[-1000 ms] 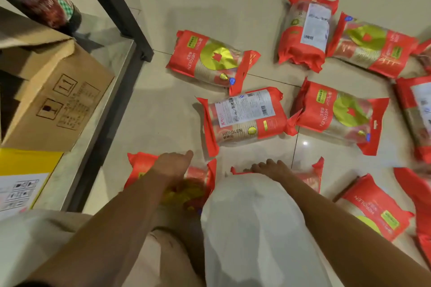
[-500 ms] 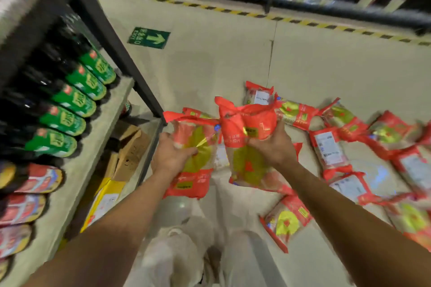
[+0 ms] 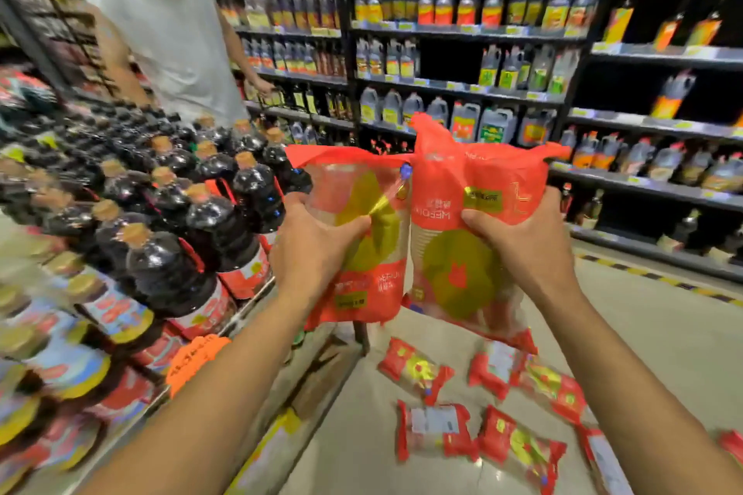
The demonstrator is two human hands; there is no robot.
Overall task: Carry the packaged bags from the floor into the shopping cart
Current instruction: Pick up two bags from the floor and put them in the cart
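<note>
The left hand (image 3: 317, 249) holds a red bag (image 3: 362, 237). The fingers (image 3: 349, 227) are curled round the bag's left edge, with the thumb on its front. The right hand (image 3: 522, 245) holds a second red bag (image 3: 462, 237). Its fingers (image 3: 480, 219) press on the front, and the hand wraps round the right edge. Both hands are closed tight on their bags.

The two bags are up in the air in the middle of the scene, standing up tall and touching side by side. Each one has a big yellow-green patch on the front (the print is too blurry to read).

More red bags (image 3: 438, 430) lie on the pale floor (image 3: 663, 334) below, on the near right. Some show a white label and some show the yellow-green patch. They lie near each other, turned different ways.

On the left is a shelf (image 3: 257, 305) packed with dark bottles (image 3: 225, 221) with brown caps. An orange tag (image 3: 193, 358) sticks out from the shelf edge. Far across the aisle are tall racks (image 3: 462, 88) full of bottles and jugs. A yellow and black stripe (image 3: 659, 279) runs along the floor in front of them, on the right.

A person in a white top (image 3: 173, 36) stands at the far left, by the bottles.
</note>
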